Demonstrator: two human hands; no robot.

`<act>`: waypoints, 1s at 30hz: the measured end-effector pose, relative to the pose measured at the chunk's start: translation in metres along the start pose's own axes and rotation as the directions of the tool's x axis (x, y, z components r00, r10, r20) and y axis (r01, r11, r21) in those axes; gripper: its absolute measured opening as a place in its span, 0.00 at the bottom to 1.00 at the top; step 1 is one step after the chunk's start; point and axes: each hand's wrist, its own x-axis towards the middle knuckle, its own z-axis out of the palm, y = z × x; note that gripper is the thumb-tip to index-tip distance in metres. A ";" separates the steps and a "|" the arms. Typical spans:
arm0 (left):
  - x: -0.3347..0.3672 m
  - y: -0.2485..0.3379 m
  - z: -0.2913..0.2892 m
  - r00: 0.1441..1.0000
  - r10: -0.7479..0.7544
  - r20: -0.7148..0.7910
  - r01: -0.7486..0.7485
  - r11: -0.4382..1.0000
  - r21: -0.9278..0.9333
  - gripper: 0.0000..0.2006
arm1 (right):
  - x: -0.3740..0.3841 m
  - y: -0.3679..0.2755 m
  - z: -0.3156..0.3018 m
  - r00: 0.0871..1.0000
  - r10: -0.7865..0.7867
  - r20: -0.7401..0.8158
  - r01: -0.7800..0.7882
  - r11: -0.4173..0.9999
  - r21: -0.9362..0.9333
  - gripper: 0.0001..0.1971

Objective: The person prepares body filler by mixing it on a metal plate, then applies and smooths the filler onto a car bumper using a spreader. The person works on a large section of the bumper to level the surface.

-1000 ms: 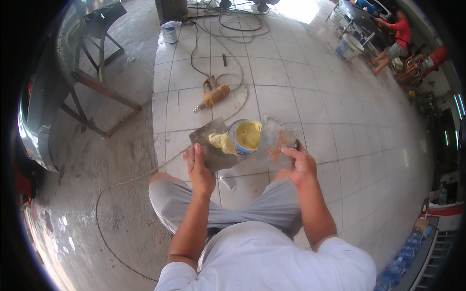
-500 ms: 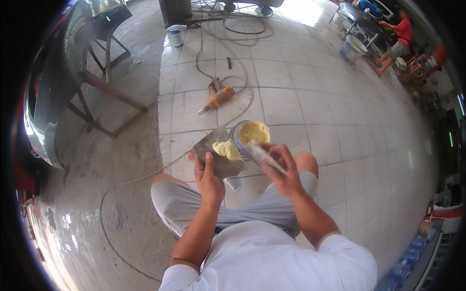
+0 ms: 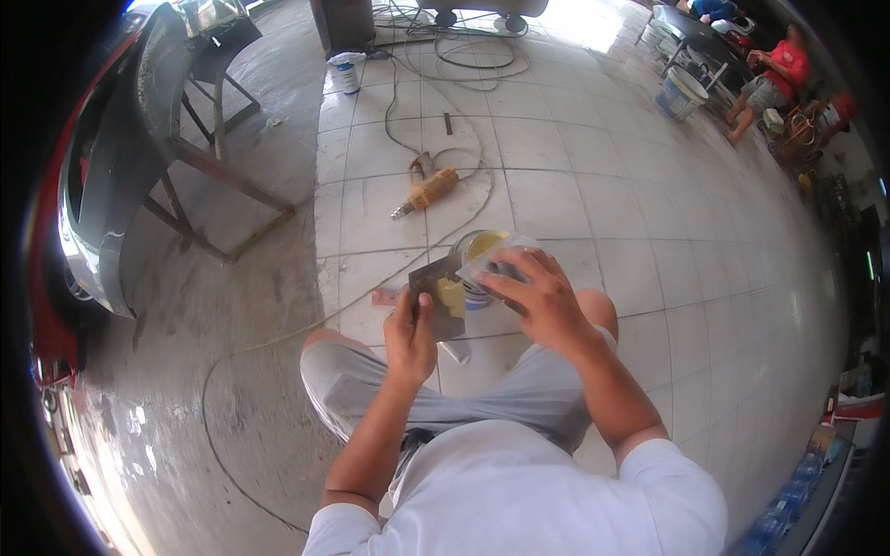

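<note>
My left hand (image 3: 411,332) is closed on the near left edge of a dark flat board (image 3: 428,275), which is tilted. Yellow putty (image 3: 451,296) is smeared over the board's right part. In my right hand (image 3: 540,292) is a flat, pale grey-white spreader (image 3: 475,269), gripped with the fingers over it and held at the board's right edge. Behind the spreader stands an open can (image 3: 461,243) with yellow putty (image 3: 487,243) inside, partly hidden by the spreader and my hand. I cannot tell whether the spreader touches the can's rim.
An orange heat gun (image 3: 429,188) with a trailing cord lies beyond the can. A white-and-blue container (image 3: 347,76) stands farther off. A metal stand (image 3: 209,157) holds a dark panel at left. At far right are a bucket (image 3: 681,93) and a person in red (image 3: 788,65).
The board has tilted up and shifted slightly right. My right hand has turned the spreader toward the board's right edge, in front of the can. The putty on the board looks more smeared.
</note>
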 end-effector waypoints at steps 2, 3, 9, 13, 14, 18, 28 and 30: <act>-0.005 0.007 0.003 0.998 0.055 0.011 -0.055 0.996 0.064 0.13 | 0.008 -0.010 0.006 0.998 -0.064 0.017 0.064 0.998 0.013 0.32; -0.008 0.012 0.008 0.999 0.052 -0.011 -0.052 0.999 0.013 0.13 | 0.007 -0.007 0.018 0.997 -0.074 -0.002 0.074 0.996 0.052 0.31; -0.008 0.016 0.009 0.990 -0.057 -0.132 0.044 0.994 -0.100 0.12 | -0.009 -0.024 0.030 0.989 -0.148 0.012 0.147 0.986 0.079 0.29; -0.003 0.009 -0.007 0.978 -0.025 -0.209 0.016 0.999 -0.046 0.13 | -0.023 -0.021 0.041 0.973 -0.229 0.028 0.224 0.966 0.129 0.29; 0.002 0.019 -0.010 0.966 0.012 -0.258 -0.046 0.991 -0.127 0.13 | -0.028 -0.014 0.046 0.967 -0.242 0.083 0.229 0.963 0.144 0.29; 0.023 0.040 -0.025 0.947 -0.017 -0.320 -0.090 0.945 -0.314 0.16 | -0.028 -0.020 0.032 0.954 -0.299 -0.007 0.289 0.918 0.270 0.32; 0.006 0.034 -0.015 0.929 -0.367 -0.055 0.260 0.748 -0.611 0.15 | -0.002 0.036 0.028 0.992 -0.110 0.056 0.118 0.979 -0.167 0.29; 0.003 0.019 -0.008 0.960 -0.136 -0.247 0.052 0.947 -0.317 0.14 | -0.006 0.017 0.013 0.997 -0.076 0.011 0.077 0.988 -0.138 0.28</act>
